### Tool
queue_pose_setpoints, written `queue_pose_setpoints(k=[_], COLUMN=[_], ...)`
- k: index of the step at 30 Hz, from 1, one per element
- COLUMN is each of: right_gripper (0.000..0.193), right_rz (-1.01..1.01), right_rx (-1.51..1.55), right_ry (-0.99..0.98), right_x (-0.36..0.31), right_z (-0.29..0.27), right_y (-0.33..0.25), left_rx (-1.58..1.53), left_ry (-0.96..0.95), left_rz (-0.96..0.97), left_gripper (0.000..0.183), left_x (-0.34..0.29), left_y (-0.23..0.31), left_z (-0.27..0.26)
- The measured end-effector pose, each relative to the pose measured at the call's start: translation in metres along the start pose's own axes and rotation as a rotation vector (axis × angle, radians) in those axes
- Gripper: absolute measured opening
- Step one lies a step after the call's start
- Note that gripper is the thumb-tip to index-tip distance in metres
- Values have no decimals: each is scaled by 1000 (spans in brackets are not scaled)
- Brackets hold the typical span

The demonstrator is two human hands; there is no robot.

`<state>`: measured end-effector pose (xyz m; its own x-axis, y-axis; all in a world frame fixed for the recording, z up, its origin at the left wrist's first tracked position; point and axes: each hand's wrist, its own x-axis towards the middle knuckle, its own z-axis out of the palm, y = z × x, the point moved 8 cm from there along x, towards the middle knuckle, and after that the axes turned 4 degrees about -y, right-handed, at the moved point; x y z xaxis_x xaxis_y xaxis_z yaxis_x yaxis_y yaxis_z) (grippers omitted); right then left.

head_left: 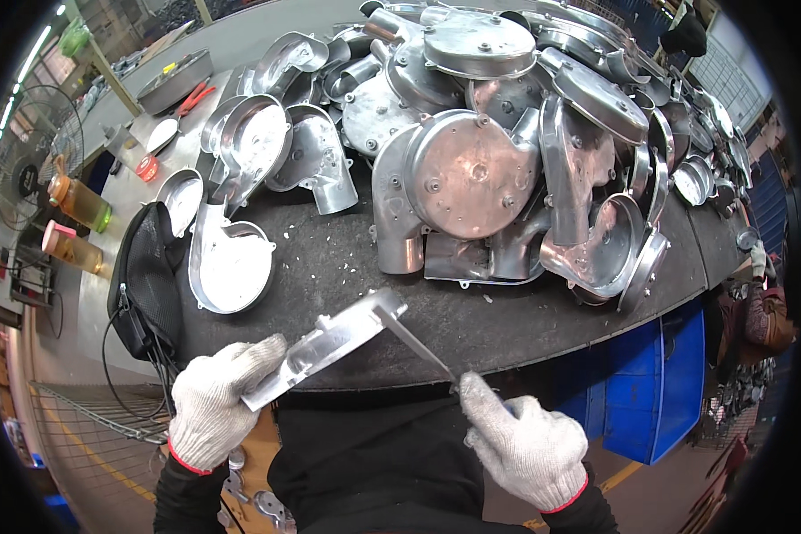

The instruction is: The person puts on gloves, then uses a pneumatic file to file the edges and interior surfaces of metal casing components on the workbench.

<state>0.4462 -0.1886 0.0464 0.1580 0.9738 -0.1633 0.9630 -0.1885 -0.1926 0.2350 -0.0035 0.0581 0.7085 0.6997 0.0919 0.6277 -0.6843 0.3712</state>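
Observation:
My left hand [227,396], in a white knit glove, grips the near left end of a silvery cast-metal housing [325,347], held edge-up and tilted above the table's front edge. Gloved too, my right hand [525,436] is closed round the lower end of a flat, narrow metal file or blade [416,343]; which one, I cannot tell. The tool's far tip meets the housing near its right end. Its handle is hidden in my fingers. Beyond my hands, a lone scroll-shaped housing [231,267] lies hollow side up on the table.
A large heap of similar castings [476,173] covers the back and right of the dark table [329,258]. At left are a black mesh bag [147,276] with cables, two bottles [78,203] and red-handled pliers [196,98]. A blue bin [654,392] stands below right; a person [765,311] is at far right.

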Motion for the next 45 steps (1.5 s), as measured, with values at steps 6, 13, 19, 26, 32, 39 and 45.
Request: queue_pose_setpoints(k=[6,13,19,26,32,39,45], right_gripper=[71,70,73,70,70,71,77], right_rz=[-23,415,336,325,241,-53,-85], right_rx=[383,1414,1521,1387,1263,622,236], right_ry=[22,-602,-604,-626,-576,76,-36], right_x=[9,-5,-1,-4,1,5,9], right_z=[-6,47,52,54,40,-4,7], right_y=[10,18,17,22,13,-7,-31], left_rx=[-31,-23,-21,12,-115,-252,114], left_ry=[-42,-45,8,-6,-46,26,-38], left_rz=[-86,-86,-27,-28,-135,-328,-243], left_gripper=[32,31,35,34,29,29,26], left_x=[2,1,-1,1,7,12,12], left_y=[-3,-6,-7,0,9,10,25], left_z=[0,1,2,-1,-6,-11,-12])
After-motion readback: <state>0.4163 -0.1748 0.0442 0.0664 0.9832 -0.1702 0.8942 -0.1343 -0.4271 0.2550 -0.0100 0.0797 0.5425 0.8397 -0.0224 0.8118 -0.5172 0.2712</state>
